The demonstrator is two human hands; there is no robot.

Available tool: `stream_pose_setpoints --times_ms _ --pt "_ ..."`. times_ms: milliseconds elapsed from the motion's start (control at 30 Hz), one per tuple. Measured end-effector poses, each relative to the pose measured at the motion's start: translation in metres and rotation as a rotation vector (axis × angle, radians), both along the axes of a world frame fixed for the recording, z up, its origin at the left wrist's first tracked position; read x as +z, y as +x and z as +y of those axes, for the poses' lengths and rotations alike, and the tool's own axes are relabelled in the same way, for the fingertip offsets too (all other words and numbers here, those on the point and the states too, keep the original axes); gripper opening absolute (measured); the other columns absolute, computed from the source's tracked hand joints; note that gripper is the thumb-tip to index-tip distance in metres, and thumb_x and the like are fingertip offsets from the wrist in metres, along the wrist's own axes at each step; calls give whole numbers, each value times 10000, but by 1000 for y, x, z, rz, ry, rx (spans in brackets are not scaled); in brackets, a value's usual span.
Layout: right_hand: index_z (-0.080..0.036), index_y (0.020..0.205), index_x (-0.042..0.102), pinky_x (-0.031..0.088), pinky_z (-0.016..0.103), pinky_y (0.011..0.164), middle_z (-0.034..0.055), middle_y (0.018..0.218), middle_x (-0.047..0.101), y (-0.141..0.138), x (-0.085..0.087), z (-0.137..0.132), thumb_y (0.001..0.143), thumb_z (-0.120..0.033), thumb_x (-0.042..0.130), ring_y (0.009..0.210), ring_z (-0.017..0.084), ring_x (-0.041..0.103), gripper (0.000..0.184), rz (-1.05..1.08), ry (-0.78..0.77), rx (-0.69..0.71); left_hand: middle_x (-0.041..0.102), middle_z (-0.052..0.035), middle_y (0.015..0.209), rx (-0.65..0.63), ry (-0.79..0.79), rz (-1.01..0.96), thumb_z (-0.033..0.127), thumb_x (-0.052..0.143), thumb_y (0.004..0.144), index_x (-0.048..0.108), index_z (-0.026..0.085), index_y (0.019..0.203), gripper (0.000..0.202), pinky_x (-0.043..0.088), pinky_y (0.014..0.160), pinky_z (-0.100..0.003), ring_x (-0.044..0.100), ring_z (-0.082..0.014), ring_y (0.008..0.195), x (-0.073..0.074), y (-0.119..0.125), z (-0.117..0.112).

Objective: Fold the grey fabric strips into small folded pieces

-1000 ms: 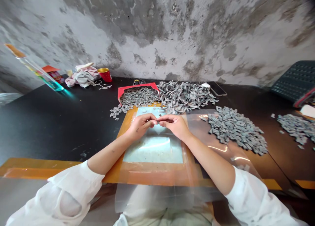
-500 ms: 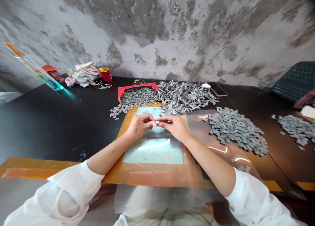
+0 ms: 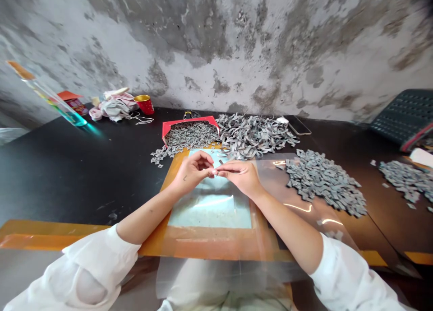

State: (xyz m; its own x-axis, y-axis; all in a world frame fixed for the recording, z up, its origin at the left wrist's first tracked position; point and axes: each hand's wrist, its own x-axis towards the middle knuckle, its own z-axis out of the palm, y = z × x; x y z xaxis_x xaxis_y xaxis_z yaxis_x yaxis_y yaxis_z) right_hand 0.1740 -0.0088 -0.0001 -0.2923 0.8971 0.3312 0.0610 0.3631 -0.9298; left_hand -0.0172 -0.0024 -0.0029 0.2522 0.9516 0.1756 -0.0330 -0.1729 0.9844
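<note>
Head-worn camera looks forward, down; close above hands, black table, wall beyond.

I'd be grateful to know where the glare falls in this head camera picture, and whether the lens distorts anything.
In the head view, bright glare streaks lie on the clear plastic sheet; the black table seems to bow at its far edge from wide-angle distortion; the left hand and right hand look fairly sharp.

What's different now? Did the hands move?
Yes! The right hand flattened its fingers and pulled slightly right, and the left hand curved up, but their fingertips still almost meet. A small grey piece shows above them. The heap of grey strips and red box stayed put.
</note>
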Motion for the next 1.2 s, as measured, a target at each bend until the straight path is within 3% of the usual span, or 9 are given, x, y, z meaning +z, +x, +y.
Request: stream_pose_setpoints --times_ms 133,233,467,700,933,1033,1200 --pt "-251 808 791 490 271 607 35 787 746 0 -3 3 700 -326 764 633 155 631 134 41 -88 -73 649 -15 748 -142 -143 -111 461 762 711 622 147 858 374 560 645 -259 662 -128 646 -2 -5 1" --pt "-228 811 792 439 258 535 26 684 723 -1 -4 5 683 -333 760 535 125 552 169 62 -183 -81 671 -31 782 -164 -178 -130 467 733 744 647 153 880 353 558 636 -248 668 -128 673 -4 -6 1" --pt "-214 800 793 415 254 545 5 599 666 -3 3 1 676 -379 747 534 121 517 212 14 -225 -67 664 -27 735 -128 -102 22 354 739 760 646 140 818 241 563 646 -253 651 -131 674 -1 -2 0" --pt "-207 790 789 427 262 561 6 606 658 -4 -2 4 652 -387 771 543 120 512 227 87 -279 -51 636 -28 790 -230 -28 -12 307 736 771 613 139 824 215 558 658 -262 635 -125 686 -2 -1 -1" --pt "-202 756 781 506 280 621 13 709 707 -6 -4 6 583 -391 814 585 116 557 259 226 -456 -18 607 -20 783 -230 37 -43 315 748 761 603 144 866 248 555 660 -273 624 -127 680 -4 -2 1" --pt "-197 724 775 531 295 672 10 729 709 -8 -3 4 544 -373 835 615 116 572 259 291 -560 4 602 -25 786 -248 78 -25 311 760 747 621 138 795 227 544 657 -266 619 -126 681 -4 -3 2" --pt "-199 727 774 517 285 665 -10 654 679 -10 -2 3 553 -349 835 573 95 539 238 298 -560 38 586 -13 776 -229 25 -47 352 708 796 591 144 790 239 541 644 -275 615 -121 650 -6 -2 4"
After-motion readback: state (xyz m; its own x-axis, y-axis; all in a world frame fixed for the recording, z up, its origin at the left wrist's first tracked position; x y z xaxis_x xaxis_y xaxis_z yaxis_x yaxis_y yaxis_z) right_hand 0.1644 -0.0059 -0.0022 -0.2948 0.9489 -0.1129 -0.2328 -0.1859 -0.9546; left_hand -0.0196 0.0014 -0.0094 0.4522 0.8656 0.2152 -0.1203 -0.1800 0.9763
